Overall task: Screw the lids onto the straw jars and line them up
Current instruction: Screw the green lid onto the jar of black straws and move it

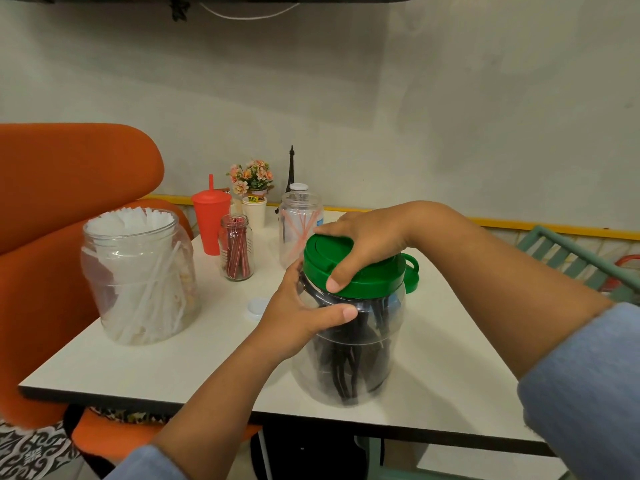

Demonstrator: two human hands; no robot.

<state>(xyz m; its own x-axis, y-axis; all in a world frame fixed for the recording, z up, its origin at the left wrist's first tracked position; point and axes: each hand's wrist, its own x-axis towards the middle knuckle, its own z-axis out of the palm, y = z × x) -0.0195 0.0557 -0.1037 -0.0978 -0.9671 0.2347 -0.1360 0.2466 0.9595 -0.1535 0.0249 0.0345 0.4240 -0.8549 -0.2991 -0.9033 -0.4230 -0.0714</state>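
Green lid [360,268] is sitting on top of the big clear jar [349,355] full of black straws [346,362], and that jar stands upright near the front edge of the white table [194,362], pretty much dead centre. Right hand [363,240] is draped over the lid from above, fingers curled down around its rim, thumb pressed on the near edge. Left hand [301,317] wraps the jar's shoulder just under the lid, thumb stretched across the front of the plastic, the other fingers hidden round the back so can't say how they sit. A second green lid [412,271] with a loop handle peeks out right behind the jar.

Further out: a small white cap [258,306] lies flat on the table just left of the left hand. To the far left there's a wide open jar of white straws [138,278], no lid on it. Behind, a small glass jar of red straws [236,251], also open, and a taller clear jar with pink straws [299,233] wearing a white lid [298,187]. At the back sit a red tumbler [210,220], a paper cup [254,211], a little flower pot [252,178] and a mini Eiffel tower [291,168]. Orange chair [62,202] on the left.
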